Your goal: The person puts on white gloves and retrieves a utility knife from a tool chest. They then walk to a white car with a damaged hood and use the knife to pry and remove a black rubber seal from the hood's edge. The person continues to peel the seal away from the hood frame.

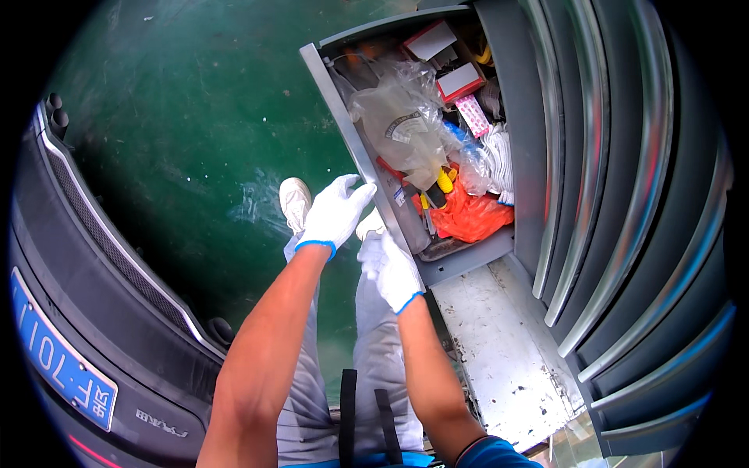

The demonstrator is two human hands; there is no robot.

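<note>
Both my hands wear white knit gloves with blue cuffs. My left hand is at the front panel of a pulled-out grey drawer, its fingertips touching or very near the top edge, thumb and fingers apart. Lower along the same panel, my right hand is beside the drawer's near corner, its fingers loosely bent with nothing visible in them. Inside the drawer lie a clear plastic bag, a crumpled orange-red bag, a yellow-handled tool, red-and-white boxes and a bundle of white gloves.
Ridged dark grey drawer fronts rise along the right. Below the open drawer is a scuffed white surface. A dark car's rear bumper with a blue plate stands at the left. My shoes are on the green floor.
</note>
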